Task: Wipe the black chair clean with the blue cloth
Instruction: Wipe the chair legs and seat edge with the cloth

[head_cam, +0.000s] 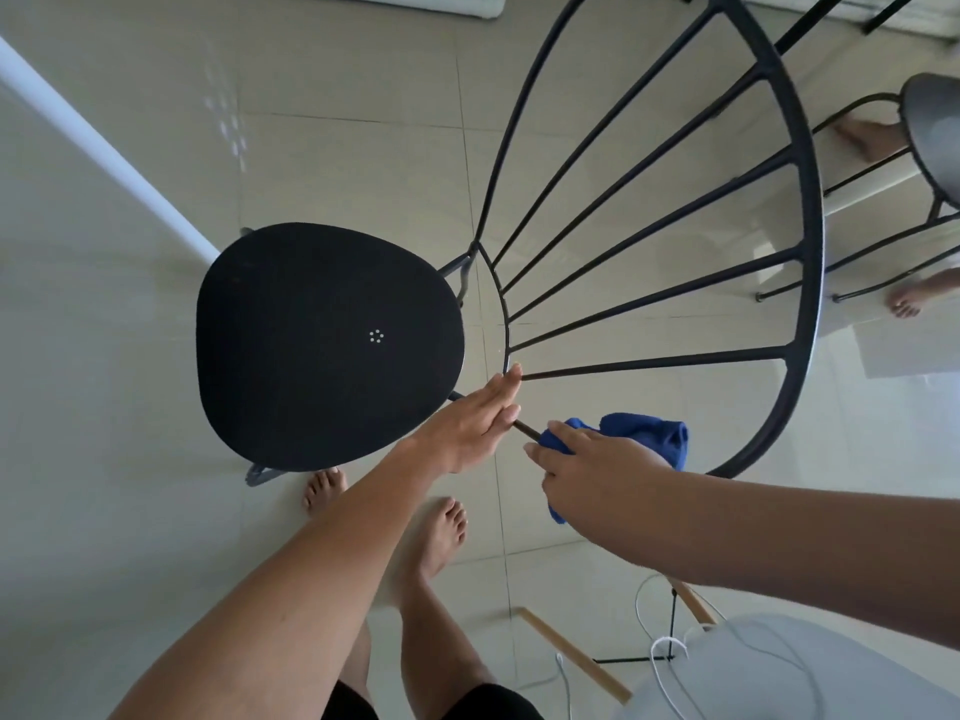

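Observation:
The black chair stands on the tiled floor, its round seat (pixel 322 345) at centre left and its curved wire back (pixel 802 241) fanning out to the right. My left hand (pixel 475 418) has straight fingers, their tips touching the base of the lowest back rods. My right hand (pixel 587 470) grips the blue cloth (pixel 649 433), wrapped around the nearest rod of the back, close to the left fingertips.
My bare feet (pixel 441 532) stand just below the seat. A pale chair (pixel 769 662) with wooden legs and a white cord sits at bottom right. A mirror at the right reflects another chair (pixel 935 137) and feet. A white edge (pixel 104 148) runs along the left.

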A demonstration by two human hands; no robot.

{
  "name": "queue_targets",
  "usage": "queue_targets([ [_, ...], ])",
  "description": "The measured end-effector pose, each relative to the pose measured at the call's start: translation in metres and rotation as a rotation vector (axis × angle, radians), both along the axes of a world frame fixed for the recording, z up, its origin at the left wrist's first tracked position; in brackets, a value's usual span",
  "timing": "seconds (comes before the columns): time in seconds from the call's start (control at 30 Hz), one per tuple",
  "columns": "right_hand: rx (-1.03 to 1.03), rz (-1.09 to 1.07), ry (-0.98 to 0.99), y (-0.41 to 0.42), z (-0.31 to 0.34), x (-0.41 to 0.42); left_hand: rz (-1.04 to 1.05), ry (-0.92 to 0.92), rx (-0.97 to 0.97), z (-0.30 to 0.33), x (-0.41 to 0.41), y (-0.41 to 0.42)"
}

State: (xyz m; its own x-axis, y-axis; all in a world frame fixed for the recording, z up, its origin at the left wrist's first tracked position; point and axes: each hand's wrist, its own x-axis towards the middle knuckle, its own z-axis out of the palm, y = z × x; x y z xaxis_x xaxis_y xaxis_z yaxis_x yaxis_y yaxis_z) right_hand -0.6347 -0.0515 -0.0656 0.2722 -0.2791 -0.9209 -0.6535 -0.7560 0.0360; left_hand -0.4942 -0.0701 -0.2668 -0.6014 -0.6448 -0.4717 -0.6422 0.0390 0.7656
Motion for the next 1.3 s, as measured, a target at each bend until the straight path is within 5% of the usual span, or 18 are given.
queue_targets([
  [0.17,-0.063,0.037,0.020,-0.009,-0.035,0.020,-0.064,-0.087,-0.294,0.000,0.026,-0.010],
  [0.33,-0.178,-0.087,0.015,-0.009,-0.062,0.040,0.072,-0.299,-0.343,-0.011,0.083,0.000],
  [0.6,-0.337,-0.457,-0.443,-0.028,-0.121,0.081,0.262,-0.522,-0.289,-0.023,0.173,0.038],
  [0.87,-0.480,-1.054,-0.808,-0.036,-0.182,0.130,0.409,-0.564,-0.341,-0.043,0.239,0.045],
  [1.1,-0.518,-0.818,-1.064,-0.027,-0.248,0.168,0.471,-0.554,-0.480,-0.083,0.264,0.038],
  [1.3,-0.668,-0.390,-1.239,-0.044,-0.295,0.170,0.471,-0.553,-0.672,-0.110,0.276,0.021],
])
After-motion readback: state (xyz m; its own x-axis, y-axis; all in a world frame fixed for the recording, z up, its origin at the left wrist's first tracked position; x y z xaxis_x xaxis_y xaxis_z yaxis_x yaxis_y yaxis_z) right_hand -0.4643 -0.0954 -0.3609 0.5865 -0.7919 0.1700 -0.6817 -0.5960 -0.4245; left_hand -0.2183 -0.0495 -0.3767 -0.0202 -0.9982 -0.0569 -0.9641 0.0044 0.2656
